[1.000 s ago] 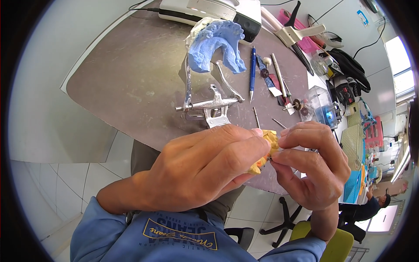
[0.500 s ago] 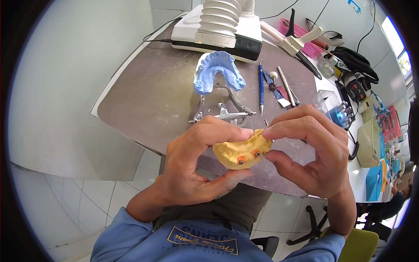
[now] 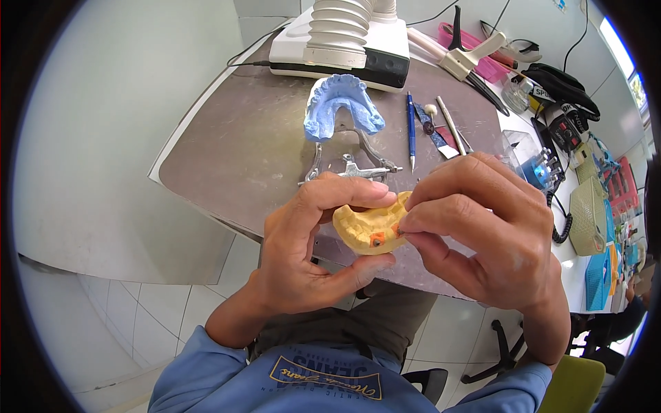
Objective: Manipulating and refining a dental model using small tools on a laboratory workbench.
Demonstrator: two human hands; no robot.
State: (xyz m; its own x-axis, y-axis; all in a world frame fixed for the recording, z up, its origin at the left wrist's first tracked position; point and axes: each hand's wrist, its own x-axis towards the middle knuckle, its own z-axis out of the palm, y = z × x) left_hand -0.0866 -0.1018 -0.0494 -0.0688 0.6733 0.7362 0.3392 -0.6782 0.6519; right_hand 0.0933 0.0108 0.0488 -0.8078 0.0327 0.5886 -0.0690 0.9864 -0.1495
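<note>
A yellow plaster dental cast is gripped by my left hand, fingers along its far side and thumb beneath its near edge. Two orange inserts with dark, metal-looking centres sit in the near side of the cast; one orange insert shows clearly. At the other one, my right hand has thumb and index fingertip pinched together, covering the cast's right end. Whatever is between those fingertips is too small or hidden to make out. Beyond my hands, a blue dental cast rests against a metal articulator frame on the bench.
A white extraction unit with a ribbed hose stands at the back of the brown bench. Right of the blue cast lie a blue pen-like tool, a silver handpiece and a dispensing gun. Baskets line the right side.
My right hand's index finger has come down from the cast's far edge to meet the thumb at the right orange insert. The cast has shifted slightly up and left in view.
</note>
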